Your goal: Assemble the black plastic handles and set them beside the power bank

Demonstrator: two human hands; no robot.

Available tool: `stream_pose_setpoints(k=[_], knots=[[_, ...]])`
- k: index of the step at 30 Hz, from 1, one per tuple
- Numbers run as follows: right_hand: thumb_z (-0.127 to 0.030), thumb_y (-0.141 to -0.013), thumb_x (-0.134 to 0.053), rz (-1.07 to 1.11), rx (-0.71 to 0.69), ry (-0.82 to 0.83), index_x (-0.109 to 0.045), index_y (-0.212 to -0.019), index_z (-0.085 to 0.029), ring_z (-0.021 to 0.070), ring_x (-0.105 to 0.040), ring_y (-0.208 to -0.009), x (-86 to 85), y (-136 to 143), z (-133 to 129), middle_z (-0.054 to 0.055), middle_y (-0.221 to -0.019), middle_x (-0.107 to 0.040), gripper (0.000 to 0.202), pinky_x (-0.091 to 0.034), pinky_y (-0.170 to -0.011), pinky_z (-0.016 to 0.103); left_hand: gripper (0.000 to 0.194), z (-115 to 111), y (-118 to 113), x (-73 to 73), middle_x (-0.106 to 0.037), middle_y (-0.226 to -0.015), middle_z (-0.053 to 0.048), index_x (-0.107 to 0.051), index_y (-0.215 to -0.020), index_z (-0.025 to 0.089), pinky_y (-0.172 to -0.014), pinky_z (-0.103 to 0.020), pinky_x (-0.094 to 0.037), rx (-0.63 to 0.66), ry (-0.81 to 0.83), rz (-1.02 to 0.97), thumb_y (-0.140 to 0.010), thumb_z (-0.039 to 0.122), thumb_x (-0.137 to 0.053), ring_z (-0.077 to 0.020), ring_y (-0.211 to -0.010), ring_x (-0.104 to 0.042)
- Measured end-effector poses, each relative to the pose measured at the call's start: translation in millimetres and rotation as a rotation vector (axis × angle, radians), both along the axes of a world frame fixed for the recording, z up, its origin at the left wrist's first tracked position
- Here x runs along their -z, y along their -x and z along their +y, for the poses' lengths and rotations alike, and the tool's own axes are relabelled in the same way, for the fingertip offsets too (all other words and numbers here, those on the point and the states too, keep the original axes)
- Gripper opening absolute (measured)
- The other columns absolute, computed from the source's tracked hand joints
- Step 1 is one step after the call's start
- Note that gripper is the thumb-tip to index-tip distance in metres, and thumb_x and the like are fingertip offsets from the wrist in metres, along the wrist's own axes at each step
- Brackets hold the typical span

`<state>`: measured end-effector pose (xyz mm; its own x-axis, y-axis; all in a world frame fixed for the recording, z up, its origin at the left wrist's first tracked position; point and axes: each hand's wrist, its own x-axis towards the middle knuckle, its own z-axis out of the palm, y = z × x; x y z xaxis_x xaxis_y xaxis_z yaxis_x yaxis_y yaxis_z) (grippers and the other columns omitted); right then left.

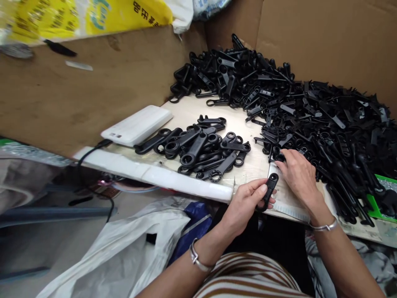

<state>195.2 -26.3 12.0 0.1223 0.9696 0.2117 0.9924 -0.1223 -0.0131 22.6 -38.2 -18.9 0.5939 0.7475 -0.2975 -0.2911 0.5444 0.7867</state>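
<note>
My left hand grips a black plastic lever-shaped part between thumb and fingers, over the table's front edge. The part has a round hole at its upper end; its lower end is partly covered by my fingers. My right hand reaches to the near edge of a big heap of black plastic parts. Its fingertips touch or nearly touch small pieces there, and whether they pinch one is hidden. Left of my hands lies a smaller pile of black ring-ended parts.
A white power bank with a black cable lies at the table's left. Cardboard walls the back. A green-edged tray is at the far right. White padding lines the front edge; plastic bags hang below.
</note>
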Motion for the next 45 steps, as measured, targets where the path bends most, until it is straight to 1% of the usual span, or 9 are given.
stream_pose_setpoints(k=[6, 10, 12, 16, 20, 25, 31, 38, 45], knots=[[-0.027, -0.089, -0.051, 0.019, 0.071, 0.092, -0.065, -0.112, -0.022, 0.0247, -0.066, -0.091, -1.2, -7.6, 1.5, 0.008, -0.112, -0.069, 0.027, -0.049, -0.07, 0.033, 0.042, 3.0, -2.2, 2.6, -0.07, -0.097, -0.01, -0.066, -0.112, 0.012, -0.07, -0.024, -0.044, -0.069, 0.008, -0.056, -0.077, 0.036, -0.073, -0.016, -0.08, -0.065], [-0.029, -0.085, -0.057, 0.254, 0.019, 0.128, -0.069, -0.112, -0.022, 0.0192, -0.066, -0.069, -16.1, -26.6, 1.6, 0.002, -0.081, -0.073, 0.03, -0.049, -0.069, 0.031, 0.045, 8.8, -7.4, 6.2, -0.068, -0.107, -0.011, -0.062, -0.118, 0.012, -0.08, -0.027, -0.045, -0.135, 0.016, -0.133, -0.078, 0.029, -0.072, -0.0181, -0.09, -0.065], [-0.03, -0.084, -0.058, 0.303, 0.005, 0.053, -0.07, -0.112, -0.022, 0.0178, -0.065, -0.065, -24.3, -36.5, 14.1, 0.001, -0.075, -0.072, 0.031, -0.05, -0.069, 0.03, 0.046, 11.5, -10.5, 8.1, -0.067, -0.11, -0.011, -0.059, -0.122, 0.013, -0.082, -0.027, -0.045, -0.157, 0.038, -0.15, -0.079, 0.026, -0.07, -0.0184, -0.095, -0.064], [-0.024, -0.081, -0.058, 0.182, 0.019, -0.187, -0.07, -0.11, -0.018, 0.0216, -0.067, -0.077, -36.6, -56.5, 58.2, 0.007, -0.091, -0.073, 0.032, -0.05, -0.079, 0.036, 0.048, 14.4, -13.3, 10.8, -0.066, -0.109, -0.011, -0.058, -0.122, 0.013, -0.076, -0.024, -0.045, -0.167, 0.088, -0.158, -0.078, 0.026, -0.071, -0.0188, -0.098, -0.063], [-0.017, -0.082, -0.055, 0.128, -0.005, -0.415, -0.061, -0.123, -0.016, 0.022, -0.065, -0.089, -42.4, -57.1, 83.6, 0.013, -0.123, -0.062, 0.042, -0.051, -0.083, 0.037, 0.051, 15.8, -11.4, 11.2, -0.066, -0.109, -0.012, -0.059, -0.12, 0.012, -0.073, -0.023, -0.043, -0.167, 0.134, -0.179, -0.075, 0.029, -0.075, -0.0181, -0.096, -0.063], [-0.027, -0.092, -0.055, 0.031, -0.228, -0.125, -0.071, -0.096, -0.019, 0.0223, -0.061, -0.091, -31.2, -12.8, 73.7, 0.008, -0.096, -0.067, 0.019, -0.05, -0.081, 0.034, 0.05, 18.1, -10.9, 9.9, -0.066, -0.104, -0.01, -0.061, -0.118, 0.013, -0.074, -0.024, -0.041, -0.154, 0.173, -0.194, -0.075, 0.034, -0.076, -0.0183, -0.096, -0.063], [-0.021, -0.093, -0.05, -0.273, -0.227, 0.137, -0.069, -0.104, -0.022, 0.026, -0.055, -0.097, -17.0, 17.0, 70.6, 0.01, -0.108, -0.063, 0.021, -0.044, -0.058, 0.032, 0.046, 15.2, -9.9, 9.9, -0.066, -0.097, -0.008, -0.063, -0.114, 0.014, -0.073, -0.025, -0.041, -0.166, 0.152, -0.183, -0.075, 0.037, -0.076, -0.0197, -0.096, -0.062], [-0.02, -0.096, -0.049, -0.336, -0.199, 0.204, -0.069, -0.097, -0.024, 0.0218, -0.058, -0.088, -28.5, -5.8, 31.2, 0.004, -0.093, -0.066, 0.02, -0.041, -0.06, 0.031, 0.052, 12.4, -9.0, 9.5, -0.066, -0.104, -0.01, -0.06, -0.122, 0.014, -0.075, -0.025, -0.042, -0.208, 0.145, -0.196, -0.077, 0.037, -0.074, -0.0188, -0.097, -0.061], [-0.037, -0.089, -0.064, -0.384, -0.179, 0.097, -0.062, -0.095, -0.02, 0.0217, -0.057, -0.089, -18.6, -8.4, 17.2, 0.005, -0.1, -0.064, 0.019, -0.043, -0.061, 0.031, 0.051, 10.4, -12.8, 12.6, -0.066, -0.104, -0.011, -0.062, -0.119, 0.014, -0.072, -0.025, -0.041, -0.229, 0.144, -0.206, -0.075, 0.036, -0.076, -0.0197, -0.095, -0.06]])
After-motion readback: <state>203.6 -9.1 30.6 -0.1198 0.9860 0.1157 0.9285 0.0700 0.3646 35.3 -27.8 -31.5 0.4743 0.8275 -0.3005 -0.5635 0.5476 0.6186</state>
